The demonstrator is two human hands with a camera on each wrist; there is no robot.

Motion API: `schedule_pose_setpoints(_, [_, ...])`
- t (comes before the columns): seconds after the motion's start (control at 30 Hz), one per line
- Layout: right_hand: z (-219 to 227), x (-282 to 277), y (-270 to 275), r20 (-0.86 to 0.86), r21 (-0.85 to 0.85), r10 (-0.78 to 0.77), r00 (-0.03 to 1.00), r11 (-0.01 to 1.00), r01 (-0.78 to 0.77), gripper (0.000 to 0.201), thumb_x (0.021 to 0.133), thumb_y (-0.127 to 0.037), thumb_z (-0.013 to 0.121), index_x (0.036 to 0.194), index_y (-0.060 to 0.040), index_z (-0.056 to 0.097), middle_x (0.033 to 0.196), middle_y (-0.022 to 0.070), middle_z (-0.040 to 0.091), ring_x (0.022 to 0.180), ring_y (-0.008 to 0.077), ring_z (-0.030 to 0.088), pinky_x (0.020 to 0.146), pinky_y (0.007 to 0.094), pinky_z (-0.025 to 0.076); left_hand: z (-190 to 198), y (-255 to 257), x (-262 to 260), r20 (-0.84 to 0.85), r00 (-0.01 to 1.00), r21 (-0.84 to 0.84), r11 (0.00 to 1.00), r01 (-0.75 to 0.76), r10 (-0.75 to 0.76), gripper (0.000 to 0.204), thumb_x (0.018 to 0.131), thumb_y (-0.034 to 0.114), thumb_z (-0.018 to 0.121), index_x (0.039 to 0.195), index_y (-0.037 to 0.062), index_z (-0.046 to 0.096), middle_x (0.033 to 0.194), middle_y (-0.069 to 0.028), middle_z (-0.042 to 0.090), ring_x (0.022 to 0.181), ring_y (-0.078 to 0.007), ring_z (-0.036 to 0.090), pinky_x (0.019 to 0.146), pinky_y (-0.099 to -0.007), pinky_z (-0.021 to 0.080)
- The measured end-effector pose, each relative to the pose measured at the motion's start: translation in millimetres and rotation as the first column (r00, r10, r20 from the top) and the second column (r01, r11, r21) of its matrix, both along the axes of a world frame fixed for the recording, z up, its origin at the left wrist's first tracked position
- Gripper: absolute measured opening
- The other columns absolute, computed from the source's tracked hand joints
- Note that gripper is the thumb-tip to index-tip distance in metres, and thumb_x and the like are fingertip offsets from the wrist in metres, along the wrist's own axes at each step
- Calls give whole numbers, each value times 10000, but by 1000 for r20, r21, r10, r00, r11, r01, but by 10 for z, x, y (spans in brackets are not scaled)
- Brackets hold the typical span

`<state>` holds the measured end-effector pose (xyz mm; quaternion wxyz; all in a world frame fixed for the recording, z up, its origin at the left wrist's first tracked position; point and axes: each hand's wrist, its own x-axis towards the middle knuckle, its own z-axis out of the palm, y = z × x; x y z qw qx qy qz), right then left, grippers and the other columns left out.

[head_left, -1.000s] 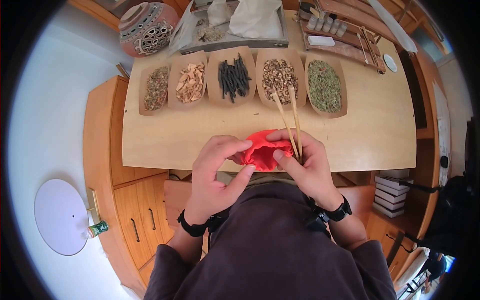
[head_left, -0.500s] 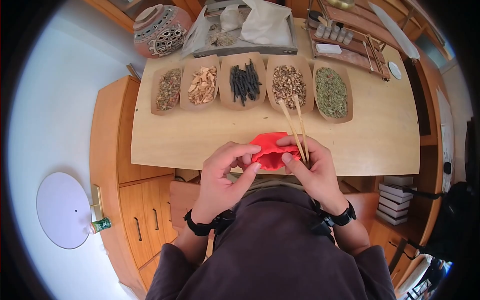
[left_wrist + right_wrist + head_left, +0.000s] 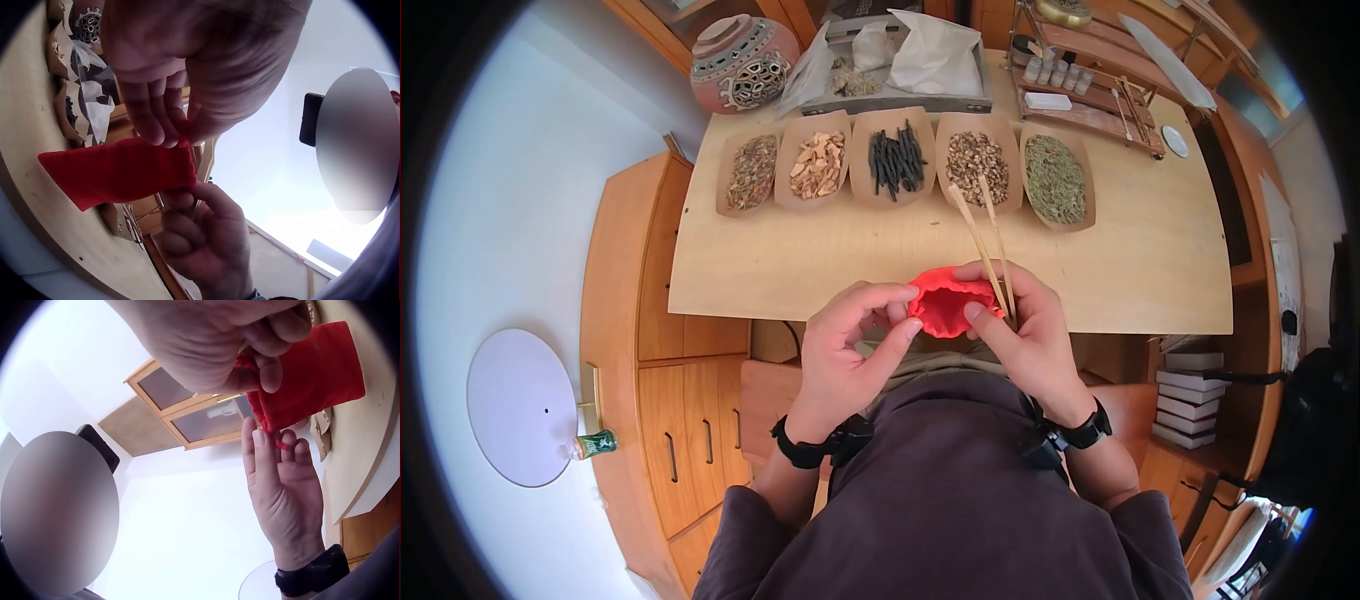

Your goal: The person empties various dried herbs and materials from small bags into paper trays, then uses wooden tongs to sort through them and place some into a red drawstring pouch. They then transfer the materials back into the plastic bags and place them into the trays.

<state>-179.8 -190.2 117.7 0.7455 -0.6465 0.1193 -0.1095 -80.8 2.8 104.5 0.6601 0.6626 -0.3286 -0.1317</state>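
Observation:
Both hands hold a red cloth pouch (image 3: 938,277) by its gathered mouth, in front of the table's near edge. Thumb and fingers of my left hand (image 3: 850,335) pinch the left side of the rim. My right hand (image 3: 1032,322) pinches the opposite side, with a pair of wooden chopsticks (image 3: 975,240) also in its grip, tips pointing away toward the trays. The mouth gapes toward the head camera, its inside dark red. In the left wrist view the pouch (image 3: 125,172) hangs long and flat. A short red cord (image 3: 282,445) shows by the left fingers in the right wrist view.
Several paper trays stand in a row: mixed dried herbs (image 3: 750,172), pale chips (image 3: 818,165), dark sticks (image 3: 896,160), brown pieces (image 3: 977,160) and green leaves (image 3: 1055,178). Behind them are a patterned pot (image 3: 742,65), a grey tray (image 3: 910,104) and a wooden rack (image 3: 1090,110).
The pouch's mouth narrowed, then was spread wider between the hands. Both hands keep their hold, and the chopsticks stay in the right hand. The head view has shifted slightly.

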Motion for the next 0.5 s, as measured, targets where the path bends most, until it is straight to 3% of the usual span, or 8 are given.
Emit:
schedule_pose_setpoints(0.13, [83, -153, 78, -23, 16, 16, 1000, 1000, -16, 296, 1004, -3, 643, 1300, -1, 655, 1074, 32, 719, 876, 57, 637, 798, 234, 535, 10, 70, -101, 91, 995, -42, 999, -23, 27, 367, 884, -42, 767, 1238, 30, 701, 1120, -94, 707, 974, -169, 680, 866, -304, 553])
schedule_pose_setpoints(0.23, [91, -250, 113, 41, 24, -20, 999, 1000, 19, 298, 1007, -3, 635, 1305, -7, 652, 1069, 32, 719, 861, 67, 648, 784, 246, 550, 4, 153, -111, 188, 981, 30, 999, 36, -41, 512, 862, -55, 788, 1344, 4, 622, 1284, -120, 643, 1163, -201, 645, 984, -343, 534])
schedule_pose_setpoints(0.33, [75, -345, 140, 64, 85, -31, 997, 996, 26, 302, 1008, 6, 621, 1308, -14, 648, 1067, 35, 721, 863, 70, 654, 783, 250, 560, 52, 106, -207, 252, 967, 149, 989, -9, -29, 566, 802, 39, 847, 1331, 54, 645, 1272, -128, 672, 1121, -257, 664, 966, -362, 545])
schedule_pose_setpoints(0.5, [44, -383, 106, 68, 160, 95, 993, 982, -105, 299, 1013, 13, 593, 1306, -19, 647, 1122, 41, 719, 918, 75, 663, 800, 250, 566, 13, 109, -242, 174, 962, 257, 953, 163, -212, 704, 765, 93, 897, 1403, 55, 601, 1369, -127, 628, 1258, -275, 621, 1077, -391, 493])
